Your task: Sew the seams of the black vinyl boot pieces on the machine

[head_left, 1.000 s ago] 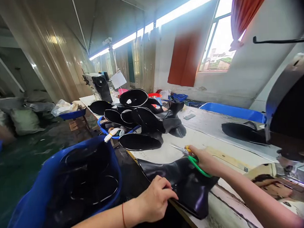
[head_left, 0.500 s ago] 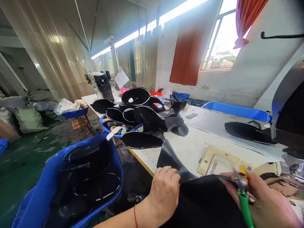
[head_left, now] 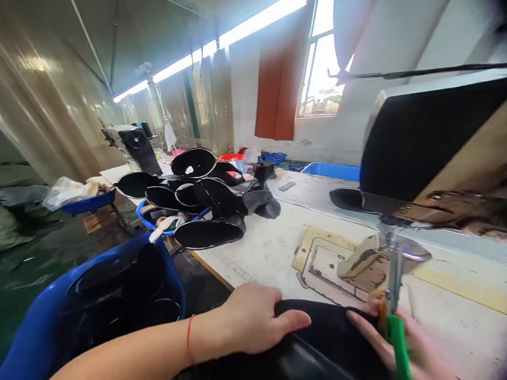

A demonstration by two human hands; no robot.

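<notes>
A black, glossy boot upper [head_left: 321, 356] lies across the bottom of the view, its dark edge turned up. My left hand [head_left: 253, 320] grips that edge, thumb over it and the other fingers partly hidden behind. At the right, my right hand [head_left: 417, 339] pinches the same upper near its edge. Also in this hand are green-handled snips [head_left: 399, 340], blades pointing up, with a yellow part by the fingers. Just beyond it stands a sewing machine [head_left: 401, 146], its needle area close above the blades.
Several black boot uppers [head_left: 220, 194] are heaped on the white table [head_left: 264, 250]. A large blue tub [head_left: 37, 314] with more black pieces stands at the left. Another sewing machine [head_left: 137, 144] is at the table's far end. A phone-like grey slab [head_left: 286, 186] lies further back.
My view has swung right, bringing the sewing machine further in. The upper has been turned over between my hands, and its glossy side shows in front. My left thumb now lies across the edge.
</notes>
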